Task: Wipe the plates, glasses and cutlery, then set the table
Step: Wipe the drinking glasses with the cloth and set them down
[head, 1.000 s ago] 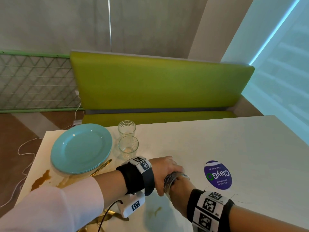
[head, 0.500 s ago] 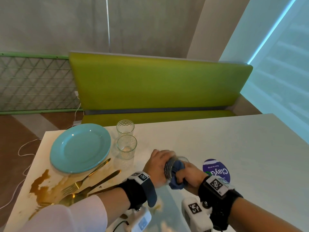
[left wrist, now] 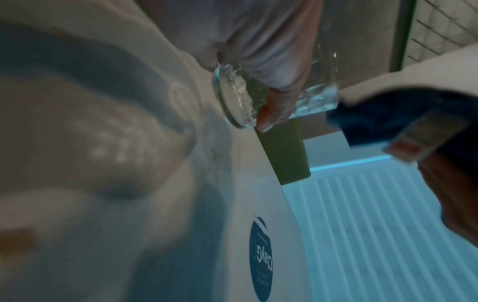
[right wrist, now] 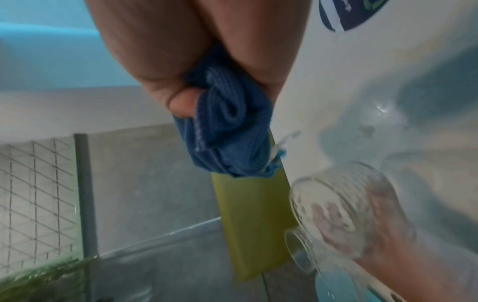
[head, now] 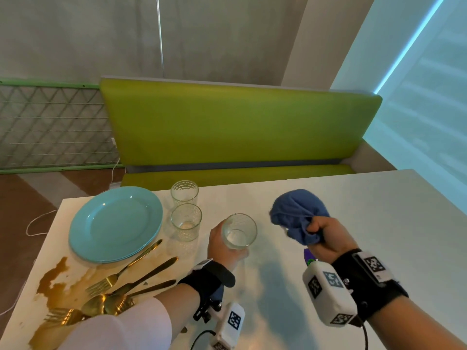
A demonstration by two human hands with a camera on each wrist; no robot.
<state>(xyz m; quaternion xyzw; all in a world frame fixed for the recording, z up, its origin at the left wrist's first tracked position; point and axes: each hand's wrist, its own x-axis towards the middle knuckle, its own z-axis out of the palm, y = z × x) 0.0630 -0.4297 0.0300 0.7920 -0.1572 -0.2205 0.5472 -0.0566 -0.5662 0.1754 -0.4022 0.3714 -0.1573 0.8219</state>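
My left hand (head: 222, 246) grips a clear glass (head: 239, 231) above the white table (head: 379, 210), its mouth tilted toward me. The same glass (left wrist: 258, 98) shows in the left wrist view with my fingers (left wrist: 271, 81) wrapped round it. My right hand (head: 326, 238) holds a bunched blue cloth (head: 295, 213) to the right of the glass, apart from it. In the right wrist view the cloth (right wrist: 227, 126) is squeezed in my fist and the glass (right wrist: 344, 208) sits lower right. Two more glasses (head: 185, 221) stand beside stacked teal plates (head: 113, 223). Gold cutlery (head: 121, 286) lies at the near left.
A brown spill (head: 55, 281) stains the table's near left corner under the cutlery. A round purple sticker (left wrist: 261, 259) lies on the table near my right wrist. A green bench (head: 237, 127) stands behind the table. A white cable (head: 35, 223) trails on the floor at left.
The hands have come apart: my right hand pulled the blue cloth out of the glass and moved right, while my left hand moved the glass up and left.
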